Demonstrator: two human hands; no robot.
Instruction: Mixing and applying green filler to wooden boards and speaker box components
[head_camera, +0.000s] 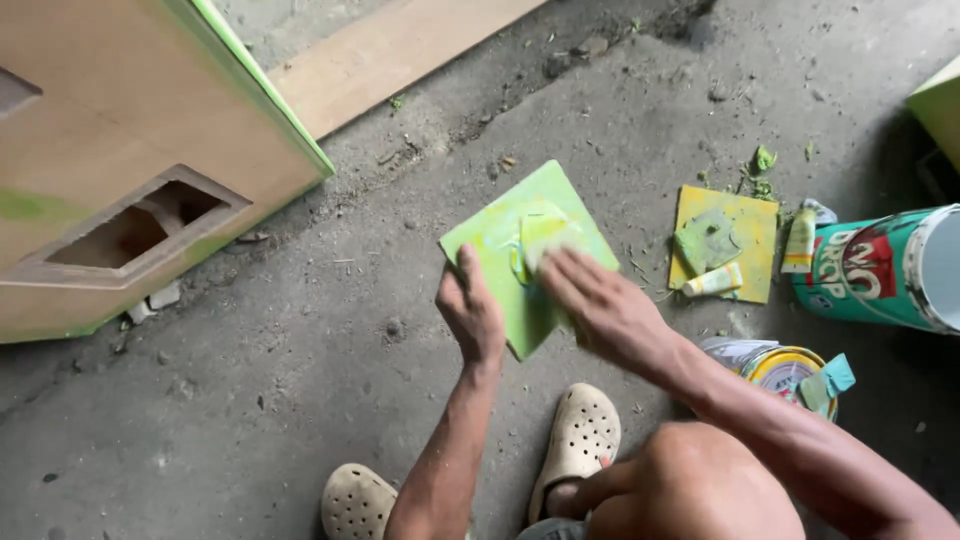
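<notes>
Soft, even daylight, faint shadows on the floor (250, 400); the right hand (600, 305) is motion-blurred.

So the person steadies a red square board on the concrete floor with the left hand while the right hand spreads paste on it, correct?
Not quite: the head view shows the square board is green, not red. The left hand does steady it on the concrete floor while the right hand works the paste.

Dusty concrete floor (250, 400) — daylight
</notes>
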